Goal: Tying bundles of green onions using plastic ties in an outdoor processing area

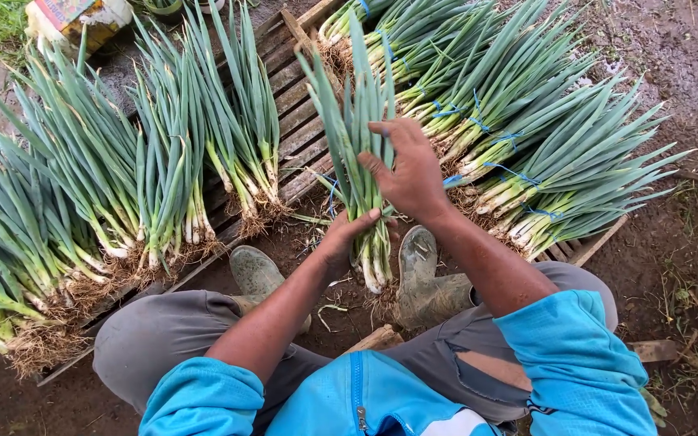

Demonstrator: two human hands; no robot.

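I sit on the ground holding an upright bunch of green onions [355,145] between my knees, roots down. My left hand [341,240] grips the white stalks low on the bunch. My right hand [407,171] is wrapped around the green leaves higher up, with a thin blue string [331,192] trailing at the bunch's left side. My two muddy rubber boots [423,274] rest on the soil under the bunch.
Loose green onions [107,186] lie in rows on a wooden pallet [296,121] to the left. Bundles tied with blue string [519,137] are stacked on the right. Muddy soil [680,242] surrounds the pallet. A colourful sack [74,20] lies at top left.
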